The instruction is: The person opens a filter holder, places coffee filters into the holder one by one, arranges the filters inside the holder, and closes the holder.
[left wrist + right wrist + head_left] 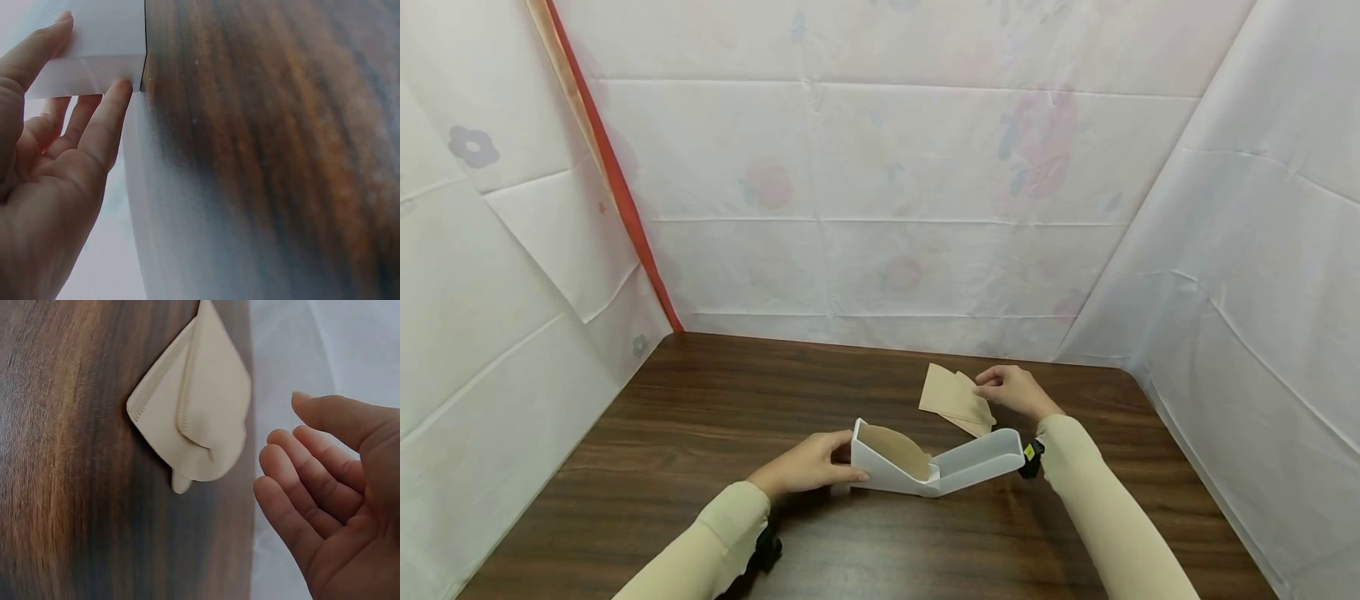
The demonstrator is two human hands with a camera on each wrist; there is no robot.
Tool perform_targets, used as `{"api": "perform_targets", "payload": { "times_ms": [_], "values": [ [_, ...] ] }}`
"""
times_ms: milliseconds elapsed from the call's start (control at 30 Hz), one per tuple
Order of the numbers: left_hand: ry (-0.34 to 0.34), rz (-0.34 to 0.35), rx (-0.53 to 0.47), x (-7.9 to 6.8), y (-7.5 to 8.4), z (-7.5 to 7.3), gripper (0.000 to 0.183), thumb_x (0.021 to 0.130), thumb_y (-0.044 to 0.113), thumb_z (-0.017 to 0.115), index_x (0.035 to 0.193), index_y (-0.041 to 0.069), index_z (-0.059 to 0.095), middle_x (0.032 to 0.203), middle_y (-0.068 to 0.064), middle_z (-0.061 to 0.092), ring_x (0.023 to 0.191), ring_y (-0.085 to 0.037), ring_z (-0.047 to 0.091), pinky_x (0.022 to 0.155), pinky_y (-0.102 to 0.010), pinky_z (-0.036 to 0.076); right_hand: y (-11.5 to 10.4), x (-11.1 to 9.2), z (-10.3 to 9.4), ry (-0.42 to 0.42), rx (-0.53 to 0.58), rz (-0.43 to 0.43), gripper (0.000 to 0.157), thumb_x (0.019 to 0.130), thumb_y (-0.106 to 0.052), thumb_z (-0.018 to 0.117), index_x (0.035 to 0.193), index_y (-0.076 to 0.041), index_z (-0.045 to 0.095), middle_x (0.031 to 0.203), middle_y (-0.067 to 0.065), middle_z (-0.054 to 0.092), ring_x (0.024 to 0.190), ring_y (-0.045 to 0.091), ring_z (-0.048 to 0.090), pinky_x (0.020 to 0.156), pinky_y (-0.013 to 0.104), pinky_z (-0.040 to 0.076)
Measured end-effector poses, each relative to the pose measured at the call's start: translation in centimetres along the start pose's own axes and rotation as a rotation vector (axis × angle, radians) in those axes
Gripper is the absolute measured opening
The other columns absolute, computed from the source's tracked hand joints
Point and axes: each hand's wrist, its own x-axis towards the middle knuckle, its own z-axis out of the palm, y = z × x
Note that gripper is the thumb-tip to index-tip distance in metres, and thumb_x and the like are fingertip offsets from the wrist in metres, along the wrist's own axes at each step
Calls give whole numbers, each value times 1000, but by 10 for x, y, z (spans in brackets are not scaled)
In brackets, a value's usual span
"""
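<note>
A white filter box [878, 471] stands on the table with its hinged lid [977, 467] swung out to the right. Brown paper coffee filters [895, 448] show inside it. My left hand [808, 463] holds the box's left end, thumb along the near side and fingers at the end face. The left wrist view shows the thumb on the white wall [106, 31] too. Loose coffee filters [953, 396] lie overlapped behind the lid. Beside them hovers my right hand [1015, 392], fingers loosely bent; in the right wrist view it is apart from the filters [215, 394], holding nothing.
The dark wood table [715, 408] ends at a back edge just behind the loose filters. Pale printed sheeting [880, 167] hangs behind it and on both sides. A red strip [617, 183] runs down the back left corner.
</note>
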Motion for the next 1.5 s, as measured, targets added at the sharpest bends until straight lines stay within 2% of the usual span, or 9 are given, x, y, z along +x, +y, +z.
{"api": "perform_targets", "payload": {
  "times_ms": [333, 667, 1000, 1300, 1500],
  "values": [
    [-7, 0, -17, 0, 0, 0, 40, 92, 28, 76, 126, 14, 61, 111, 6, 70, 100, -16, 67, 85, -30, 54, 1, 19, 12, -33, 18, 67, 37, 95, -24, 71, 122, 1, 67, 104, 8, 69, 97, 26, 64, 88, 47, 51],
    [-10, 2, -23, 0, 1, 1, 38, 92, 27, 76, 125, 14, 61, 111, 6, 70, 100, -18, 67, 84, -29, 54, 5, 27, 22, -54, 53, 90, 41, 91, -20, 76, 122, 5, 67, 108, 13, 70, 100, 27, 65, 88, 43, 53],
    [-8, 1, -22, 0, 1, 0, 36, 92, 26, 76, 123, 14, 62, 110, 7, 70, 100, -18, 67, 84, -30, 54, 5, 36, 29, -28, -80, 69, 42, 88, -24, 79, 116, 5, 69, 102, 10, 69, 94, 23, 62, 85, 40, 52],
    [-6, 13, -21, -1, 3, 0, 38, 92, 25, 76, 124, 12, 62, 111, 4, 70, 100, -18, 67, 84, -30, 54, 6, 44, 31, -57, -96, 113, 44, 87, -21, 80, 119, 7, 67, 98, 10, 67, 90, 22, 60, 86, 40, 51],
    [-6, 11, -53, -1, 4, 0, 36, 92, 21, 76, 123, 9, 62, 110, 2, 71, 99, -19, 67, 82, -30, 54, 5, 48, 30, -110, -137, 160, 42, 88, -22, 79, 118, 6, 69, 119, 19, 67, 105, 30, 63, 92, 44, 51]
  ]
}}
